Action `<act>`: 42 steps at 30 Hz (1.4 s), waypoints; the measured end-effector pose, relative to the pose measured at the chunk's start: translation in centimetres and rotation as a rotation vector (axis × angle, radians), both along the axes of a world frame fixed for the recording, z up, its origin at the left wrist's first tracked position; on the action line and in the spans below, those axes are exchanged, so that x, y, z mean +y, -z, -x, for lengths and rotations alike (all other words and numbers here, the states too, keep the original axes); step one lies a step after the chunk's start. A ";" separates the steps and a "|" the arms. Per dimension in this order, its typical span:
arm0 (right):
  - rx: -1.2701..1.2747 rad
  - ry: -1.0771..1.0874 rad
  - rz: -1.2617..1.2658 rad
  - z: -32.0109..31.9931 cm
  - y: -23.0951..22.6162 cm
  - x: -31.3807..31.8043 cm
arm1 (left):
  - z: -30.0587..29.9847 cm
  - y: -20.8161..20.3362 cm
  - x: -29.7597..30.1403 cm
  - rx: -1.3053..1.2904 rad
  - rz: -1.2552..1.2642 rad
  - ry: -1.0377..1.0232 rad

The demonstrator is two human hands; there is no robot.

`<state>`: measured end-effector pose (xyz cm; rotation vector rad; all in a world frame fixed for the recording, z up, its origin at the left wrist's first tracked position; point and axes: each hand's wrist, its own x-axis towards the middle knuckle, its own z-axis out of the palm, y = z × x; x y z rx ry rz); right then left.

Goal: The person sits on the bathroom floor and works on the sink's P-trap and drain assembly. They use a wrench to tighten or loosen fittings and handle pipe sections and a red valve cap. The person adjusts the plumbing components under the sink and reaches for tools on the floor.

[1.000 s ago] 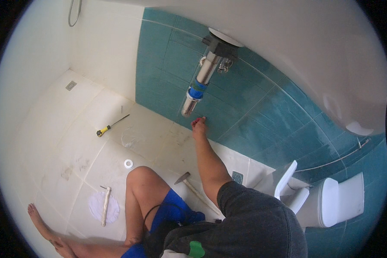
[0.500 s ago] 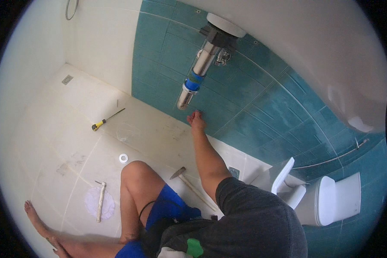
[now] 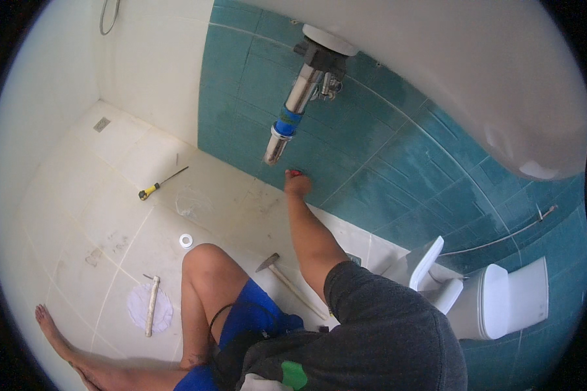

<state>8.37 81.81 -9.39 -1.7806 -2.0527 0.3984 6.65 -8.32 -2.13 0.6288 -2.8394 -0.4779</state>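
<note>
My right arm reaches up toward the teal tiled wall, and my right hand [image 3: 297, 184] is closed beside it, a little below and right of the open end of a metal drain pipe [image 3: 300, 91]. A small red thing [image 3: 296, 173] shows at the fingers; its kind I cannot make out. Blue and green wrapping [image 3: 289, 120] with a metal collar surrounds the lower pipe, which hangs from the basin drain. What may be my left hand [image 3: 85, 378] lies along my outstretched leg at the lower left, its fingers too cut off to read.
On the pale floor lie a yellow-and-black screwdriver [image 3: 151, 190], a white ring [image 3: 186, 241], a hammer [image 3: 268, 262] with a wooden handle, and a pale stick-like tool [image 3: 152, 306] on a white disc [image 3: 137, 313]. A white toilet [image 3: 496, 300] stands at right; the basin [image 3: 476, 78] overhangs above.
My right hand has turned slightly beside the wall, and more red shows at its fingers. The view has shifted a little; the pipe and tools remain in place.
</note>
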 end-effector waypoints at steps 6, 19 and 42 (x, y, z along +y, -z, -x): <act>1.097 0.158 0.594 -0.7 1.2 1.6 | 1.0 0.4 1.3 0.016 -0.033 0.020; 0.358 0.034 0.361 -0.5 1.2 1.6 | 0.6 -0.3 0.8 0.028 -0.040 0.038; 0.546 0.172 0.080 -0.4 3.3 4.9 | 3.3 1.0 5.2 0.093 -0.086 0.085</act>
